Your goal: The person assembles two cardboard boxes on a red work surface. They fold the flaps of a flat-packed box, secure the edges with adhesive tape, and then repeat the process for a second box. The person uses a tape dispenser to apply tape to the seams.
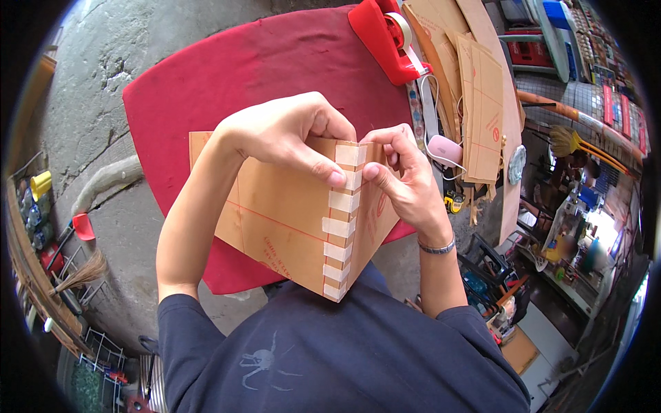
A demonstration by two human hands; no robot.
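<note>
The left hand [284, 131] holds the cardboard [275, 206] in its fingers, thumb against the tape strips [339, 228], whose column runs from between both hands' fingers toward the torso [330, 358]; the right hand [416, 193] narrowly pinches the adjoining panel [374, 213].

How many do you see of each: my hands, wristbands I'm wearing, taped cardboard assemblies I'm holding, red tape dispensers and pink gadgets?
Bare left hand and right hand: 2
Silver wristband: 1
Brown taped cardboard assembly: 1
Angular red tape dispenser: 1
Rounded pink gadget: 1
Total: 6
</note>
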